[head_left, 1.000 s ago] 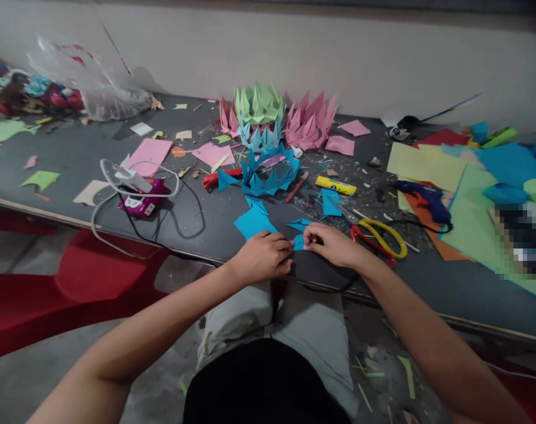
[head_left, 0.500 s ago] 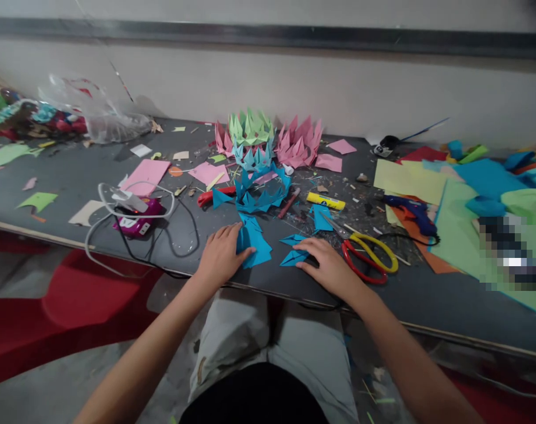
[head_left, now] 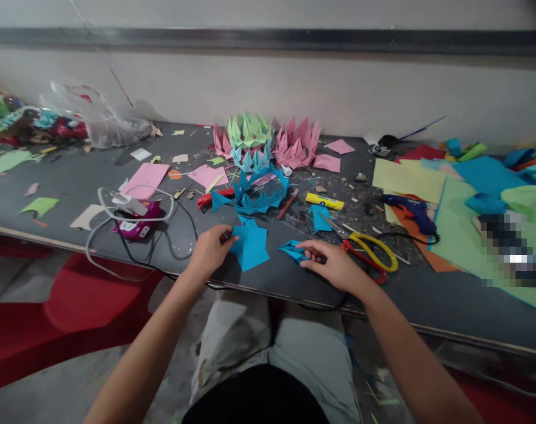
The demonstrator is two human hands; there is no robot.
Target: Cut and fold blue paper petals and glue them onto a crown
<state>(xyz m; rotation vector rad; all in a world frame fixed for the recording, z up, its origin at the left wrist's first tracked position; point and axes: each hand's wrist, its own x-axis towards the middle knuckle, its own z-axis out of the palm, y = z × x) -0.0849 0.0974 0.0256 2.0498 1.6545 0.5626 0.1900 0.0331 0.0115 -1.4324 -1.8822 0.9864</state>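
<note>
Since the folded blue piece (head_left: 290, 250) on the desk (head_left: 274, 274) looks light and easily crushed, its folds suit the pinch of your right hand (head_left: 328, 264), while your left hand (head_left: 209, 250) pinches the blue sheet (head_left: 252, 247) by its edge.

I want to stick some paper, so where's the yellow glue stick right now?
In the head view, the yellow glue stick lies on the table, right of the blue paper crown, just behind a small blue paper piece.

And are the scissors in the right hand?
No, the right hand holds folded blue paper, while the scissors lie on the table.
</note>
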